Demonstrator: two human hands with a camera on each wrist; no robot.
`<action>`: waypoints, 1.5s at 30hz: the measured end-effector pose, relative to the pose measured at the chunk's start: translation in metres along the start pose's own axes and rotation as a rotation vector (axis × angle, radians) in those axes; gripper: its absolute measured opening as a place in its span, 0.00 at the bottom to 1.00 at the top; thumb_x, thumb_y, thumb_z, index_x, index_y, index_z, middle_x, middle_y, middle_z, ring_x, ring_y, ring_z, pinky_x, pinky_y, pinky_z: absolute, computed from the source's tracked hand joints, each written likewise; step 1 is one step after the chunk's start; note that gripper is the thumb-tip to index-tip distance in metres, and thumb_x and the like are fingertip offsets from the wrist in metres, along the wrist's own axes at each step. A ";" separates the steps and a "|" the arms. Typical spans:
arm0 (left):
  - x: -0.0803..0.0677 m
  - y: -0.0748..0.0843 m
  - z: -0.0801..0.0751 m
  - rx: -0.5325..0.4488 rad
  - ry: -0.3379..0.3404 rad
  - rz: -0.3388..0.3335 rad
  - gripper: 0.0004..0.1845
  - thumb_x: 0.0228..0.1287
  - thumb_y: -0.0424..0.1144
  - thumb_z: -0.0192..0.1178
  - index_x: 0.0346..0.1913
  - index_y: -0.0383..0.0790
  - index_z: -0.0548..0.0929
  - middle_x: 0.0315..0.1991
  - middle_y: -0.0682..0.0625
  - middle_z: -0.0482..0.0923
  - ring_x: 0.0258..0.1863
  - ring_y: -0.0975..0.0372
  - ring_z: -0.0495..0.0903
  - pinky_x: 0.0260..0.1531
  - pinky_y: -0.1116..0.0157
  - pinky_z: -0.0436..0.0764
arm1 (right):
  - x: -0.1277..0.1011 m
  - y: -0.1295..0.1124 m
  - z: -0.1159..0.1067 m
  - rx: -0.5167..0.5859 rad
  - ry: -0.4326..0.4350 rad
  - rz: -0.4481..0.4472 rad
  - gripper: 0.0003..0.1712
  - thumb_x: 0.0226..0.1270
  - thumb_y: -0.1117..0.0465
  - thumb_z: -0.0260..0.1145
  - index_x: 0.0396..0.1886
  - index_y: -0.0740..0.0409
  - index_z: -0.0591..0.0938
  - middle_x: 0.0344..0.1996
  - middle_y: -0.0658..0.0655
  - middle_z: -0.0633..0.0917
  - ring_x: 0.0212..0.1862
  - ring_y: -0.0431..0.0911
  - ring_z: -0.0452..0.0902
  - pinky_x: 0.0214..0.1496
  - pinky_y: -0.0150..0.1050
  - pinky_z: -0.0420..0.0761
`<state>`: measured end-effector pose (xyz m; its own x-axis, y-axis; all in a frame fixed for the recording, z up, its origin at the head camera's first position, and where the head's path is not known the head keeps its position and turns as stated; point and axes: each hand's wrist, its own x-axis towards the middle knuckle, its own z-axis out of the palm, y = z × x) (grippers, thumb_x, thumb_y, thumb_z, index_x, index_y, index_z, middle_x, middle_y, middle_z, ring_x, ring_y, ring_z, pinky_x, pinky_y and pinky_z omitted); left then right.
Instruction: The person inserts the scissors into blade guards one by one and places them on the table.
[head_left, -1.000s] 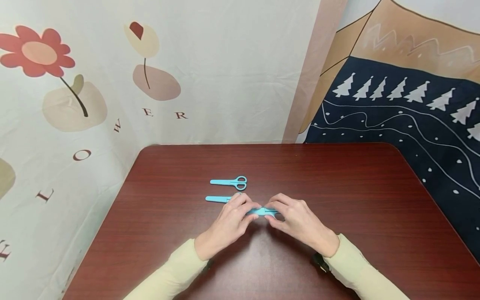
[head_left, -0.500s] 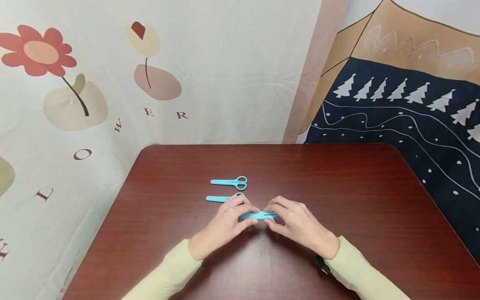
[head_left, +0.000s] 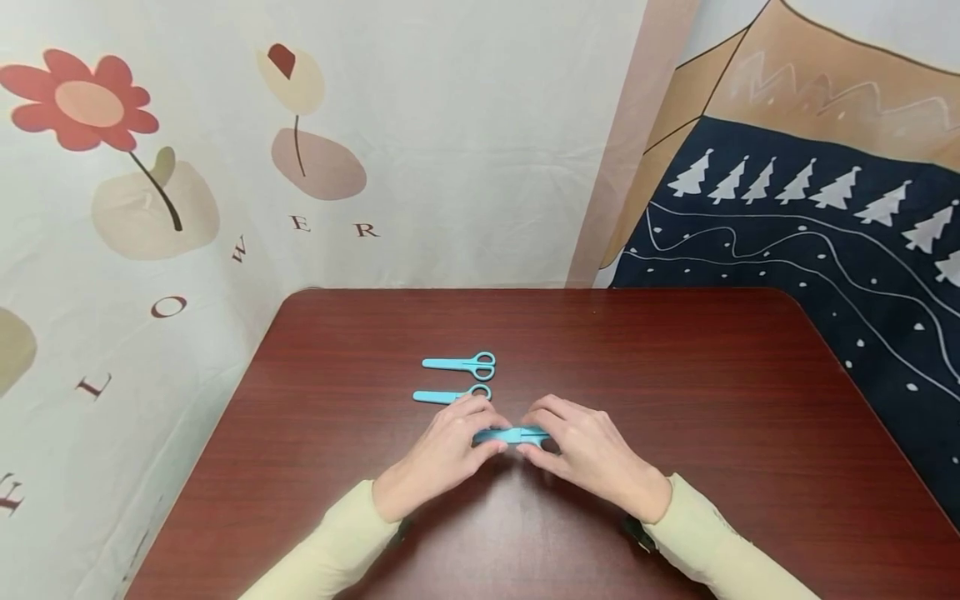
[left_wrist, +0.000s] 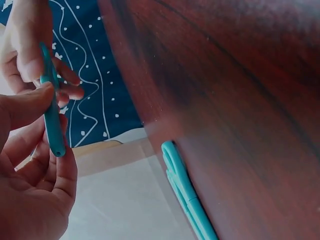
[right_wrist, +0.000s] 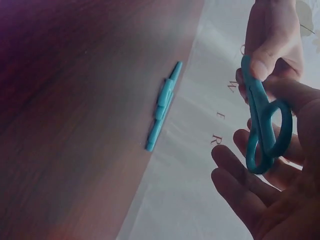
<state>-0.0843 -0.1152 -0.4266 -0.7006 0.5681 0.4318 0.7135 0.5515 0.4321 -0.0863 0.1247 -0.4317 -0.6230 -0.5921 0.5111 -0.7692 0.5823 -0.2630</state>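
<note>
A pair of light-blue scissors (head_left: 513,436) with a blade cover is held between both hands, above the table. My left hand (head_left: 450,446) pinches the covered blade end, thumb against one side and fingers on the other. At the handle end, my right hand (head_left: 592,446) has its thumb and fingers on either side of the loops. The right wrist view shows the two finger loops of the scissors (right_wrist: 261,117) and the right hand's other fingers spread apart. Part of the handles is hidden by the right fingers in the head view.
Two more light-blue scissors lie parallel on the brown table (head_left: 675,358): a far pair (head_left: 457,364) and a nearer pair (head_left: 438,397), partly behind the left hand. A printed flower cloth (head_left: 465,167) and a dark tree-patterned cloth (head_left: 795,225) hang beyond the table.
Both hands and the held scissors have shifted slightly left and towards the body. More of the nearer lying scissors' handle now shows past the left hand.
</note>
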 end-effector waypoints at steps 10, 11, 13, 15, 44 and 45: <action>-0.013 -0.014 -0.006 -0.008 0.049 -0.022 0.12 0.52 0.33 0.80 0.40 0.44 0.91 0.39 0.57 0.82 0.39 0.62 0.77 0.39 0.64 0.79 | -0.006 0.016 -0.020 0.021 -0.013 0.129 0.30 0.73 0.36 0.65 0.58 0.55 0.85 0.57 0.52 0.85 0.68 0.54 0.74 0.75 0.63 0.62; -0.015 -0.016 -0.008 -0.003 0.047 -0.025 0.13 0.52 0.33 0.81 0.40 0.44 0.91 0.39 0.57 0.82 0.39 0.62 0.77 0.39 0.64 0.80 | -0.008 0.018 -0.023 0.013 -0.018 0.143 0.30 0.72 0.37 0.65 0.59 0.55 0.84 0.58 0.52 0.84 0.70 0.55 0.73 0.75 0.64 0.61; -0.018 -0.021 -0.011 0.013 0.040 -0.029 0.12 0.52 0.33 0.81 0.40 0.45 0.91 0.40 0.57 0.83 0.40 0.62 0.78 0.39 0.64 0.80 | -0.010 0.023 -0.028 0.000 -0.033 0.174 0.31 0.71 0.38 0.66 0.62 0.55 0.83 0.61 0.53 0.83 0.71 0.56 0.71 0.75 0.65 0.58; -0.021 -0.026 -0.014 0.033 0.026 -0.042 0.12 0.52 0.33 0.81 0.39 0.46 0.91 0.39 0.58 0.83 0.40 0.63 0.79 0.39 0.63 0.81 | -0.013 0.028 -0.033 -0.011 -0.050 0.196 0.33 0.70 0.39 0.68 0.65 0.55 0.82 0.64 0.54 0.81 0.73 0.56 0.69 0.75 0.66 0.58; -0.046 -0.065 -0.025 0.150 -0.162 -0.162 0.10 0.54 0.33 0.80 0.37 0.45 0.89 0.35 0.59 0.81 0.36 0.63 0.76 0.38 0.62 0.80 | -0.037 0.060 -0.065 -0.076 -0.024 0.340 0.35 0.68 0.44 0.72 0.69 0.55 0.80 0.67 0.56 0.80 0.74 0.59 0.67 0.77 0.63 0.55; -0.046 -0.066 -0.025 0.154 -0.169 -0.163 0.10 0.54 0.33 0.80 0.37 0.45 0.89 0.35 0.58 0.81 0.36 0.63 0.76 0.37 0.62 0.80 | -0.037 0.061 -0.065 -0.075 -0.025 0.340 0.35 0.68 0.44 0.72 0.69 0.55 0.80 0.67 0.56 0.80 0.74 0.59 0.67 0.77 0.63 0.55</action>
<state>-0.0993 -0.1929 -0.4547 -0.8045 0.5506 0.2226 0.5930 0.7233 0.3539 -0.1005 0.2181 -0.4137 -0.8456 -0.3701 0.3847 -0.5053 0.7875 -0.3530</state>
